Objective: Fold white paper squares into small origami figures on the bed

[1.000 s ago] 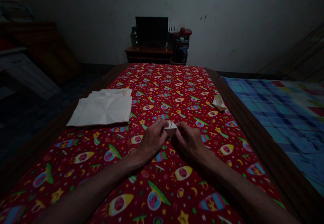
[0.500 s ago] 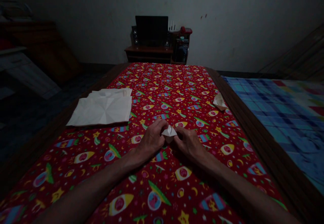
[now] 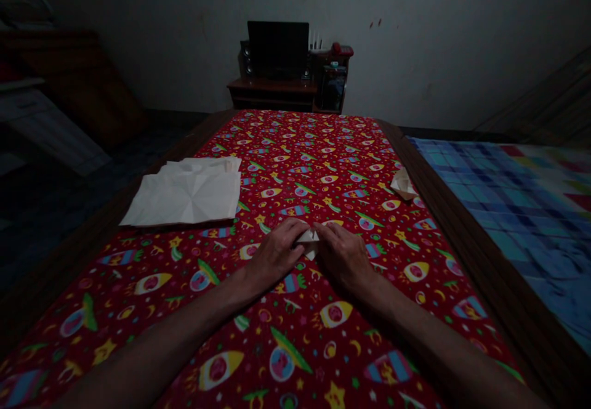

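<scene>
Pinching a small folded paper piece (image 3: 310, 238) against the rocket-print tablecloth (image 3: 295, 335), I'm closing both my left hand (image 3: 276, 255) and right hand (image 3: 344, 256) on it; it's sitting between the fingertips, equally near both (long axis unclear). Creased paper sheets (image 3: 184, 194) are lying at ten o'clock.

Two hands, left hand (image 3: 276, 254) and right hand (image 3: 344, 255), press a small folded paper (image 3: 309, 237) flat on a red patterned bedsheet (image 3: 295, 169); creased paper sheets (image 3: 187, 191) lie far left.
</scene>
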Available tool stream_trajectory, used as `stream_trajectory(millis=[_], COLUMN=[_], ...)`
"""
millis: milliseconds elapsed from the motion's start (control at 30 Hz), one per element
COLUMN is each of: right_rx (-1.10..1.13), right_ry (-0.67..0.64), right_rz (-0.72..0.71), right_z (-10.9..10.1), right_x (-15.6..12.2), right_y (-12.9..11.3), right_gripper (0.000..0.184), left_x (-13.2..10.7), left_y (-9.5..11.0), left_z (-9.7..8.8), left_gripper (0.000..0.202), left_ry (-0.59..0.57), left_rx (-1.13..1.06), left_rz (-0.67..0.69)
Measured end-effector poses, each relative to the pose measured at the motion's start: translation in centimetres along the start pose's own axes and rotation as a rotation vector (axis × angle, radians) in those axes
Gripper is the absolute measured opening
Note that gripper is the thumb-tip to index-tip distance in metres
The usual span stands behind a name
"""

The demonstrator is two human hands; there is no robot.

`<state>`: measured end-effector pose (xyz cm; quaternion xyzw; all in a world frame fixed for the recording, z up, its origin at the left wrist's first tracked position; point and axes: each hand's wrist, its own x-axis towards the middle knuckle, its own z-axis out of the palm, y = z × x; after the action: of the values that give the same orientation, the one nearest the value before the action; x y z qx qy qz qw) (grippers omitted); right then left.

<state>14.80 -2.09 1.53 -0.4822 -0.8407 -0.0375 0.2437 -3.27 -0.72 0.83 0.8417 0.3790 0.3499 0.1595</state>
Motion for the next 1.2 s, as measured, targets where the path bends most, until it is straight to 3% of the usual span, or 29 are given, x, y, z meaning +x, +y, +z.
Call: stream_trajectory(millis=[233,400,533,733,833,933,1033,1200], right_rx=[0.001,-0.172,-0.152,-0.106,-0.025,0.016,0.077,0.123], right_ry=[0.031,0.043,0.064,0.088,0.124,0.181,0.219,0.247], right_rz=[0.010,-0.192,-0.252,-0.293,-0.246,-0.261,-0.306,-0.379], right_z=[0.3,-0.2,-0.5,-0.4,-0.4,-0.5,-0.8,-1.3], right_x=[-0.3,-0.7,-0.9,-1.2,-1.4,-1.4,-1.1,-0.9], right_y=[0.3,0.1,0.0,0.5,1.0,1.2,1.0,0.7], right_gripper=[0.014,0.010,0.023,0.023,0.023,0.025,0.027,0.031], left_x=[0.4,-0.5,-0.9,-1.1,-0.9,-0.4,0.1,0.3], left_y=[0.2,0.2,0.2,0.5,0.6,0.8,1.2,1.9], left_z=[0.0,-0.8,-1.2,-1.5,-1.3,-1.1,-1.0,-1.5], left_gripper=[0.035,0.019,0.020,0.024,0.032,0.030,0.031,0.044], left_ry=[-0.032,-0.097,-0.110,-0.111,-0.071,-0.038,-0.043,-0.172], left_rx=[0.040,0.121,0.141,0.016,-0.290,-0.616,-0.626,-0.732], left_rz=[0.001,0.122,0.162,0.105,-0.048,-0.347,-0.538,-0.655])
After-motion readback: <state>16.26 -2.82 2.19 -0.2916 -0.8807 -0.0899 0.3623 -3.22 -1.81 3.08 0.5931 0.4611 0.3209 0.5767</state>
